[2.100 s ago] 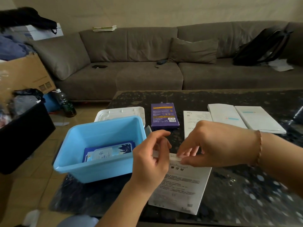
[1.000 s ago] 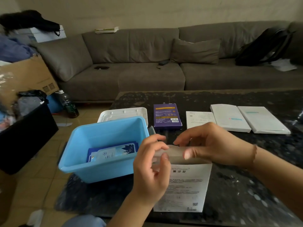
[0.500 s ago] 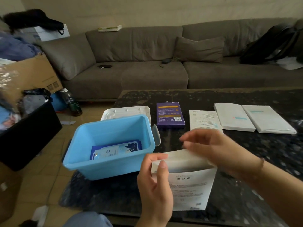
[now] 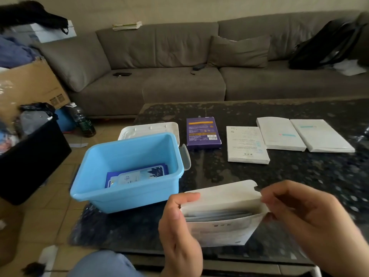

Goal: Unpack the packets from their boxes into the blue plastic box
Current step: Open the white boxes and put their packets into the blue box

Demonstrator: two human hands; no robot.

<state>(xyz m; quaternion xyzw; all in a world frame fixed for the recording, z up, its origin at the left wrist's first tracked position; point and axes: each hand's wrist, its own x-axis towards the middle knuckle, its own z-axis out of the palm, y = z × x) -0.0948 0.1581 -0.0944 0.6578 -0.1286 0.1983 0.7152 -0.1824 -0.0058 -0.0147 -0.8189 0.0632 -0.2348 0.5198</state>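
A flat white box [image 4: 221,230] is held upright over the near edge of the dark table, its top flap folded back. Several grey packets [image 4: 217,214] show edge-on inside its mouth. My left hand [image 4: 179,234] grips the box's left side. My right hand [image 4: 311,220] pinches the flap and right edge. The blue plastic box [image 4: 127,194] stands to the left, with a blue and white packet [image 4: 137,175] lying in its bottom. Further back lie a purple box [image 4: 202,132] and three white boxes [image 4: 246,144], [image 4: 279,133], [image 4: 319,135].
A white lid [image 4: 148,128] lies behind the blue box. The dark speckled table [image 4: 299,172] ends just below my hands. A grey sofa [image 4: 199,76] runs along the back. A black bin [image 4: 30,160], a cardboard box [image 4: 26,86] and a bottle [image 4: 83,120] stand at the left.
The white box's top flap has been pulled open and folded back, and its packets now show. Both hands and the box have come nearer to me.
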